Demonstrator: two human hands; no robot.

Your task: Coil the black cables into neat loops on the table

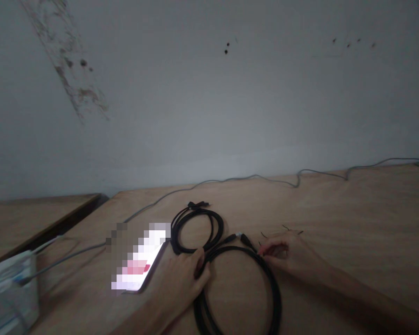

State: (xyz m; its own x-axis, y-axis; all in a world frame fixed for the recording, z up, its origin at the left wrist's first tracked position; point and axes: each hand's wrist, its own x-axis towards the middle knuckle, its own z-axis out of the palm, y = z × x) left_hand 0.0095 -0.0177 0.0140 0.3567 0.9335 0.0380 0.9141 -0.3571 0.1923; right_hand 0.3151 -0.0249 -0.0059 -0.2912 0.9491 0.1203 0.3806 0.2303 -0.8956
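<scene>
Two coils of black cable lie on a wooden table (335,204). The smaller coil (196,229) sits farther back with its plugs at the top. The larger coil (240,288) lies nearer me. My left hand (185,274) grips the larger coil at its upper left, fingers curled round the strands. My right hand (286,253) pinches the cable just behind its plug ends (239,238), at the coil's upper right.
A lit phone (141,263) lies left of the coils. A thin grey wire (251,177) runs along the table's back edge by the wall. A white box (9,293) with a grey cable stands at the lower left. A second table (31,218) adjoins at left.
</scene>
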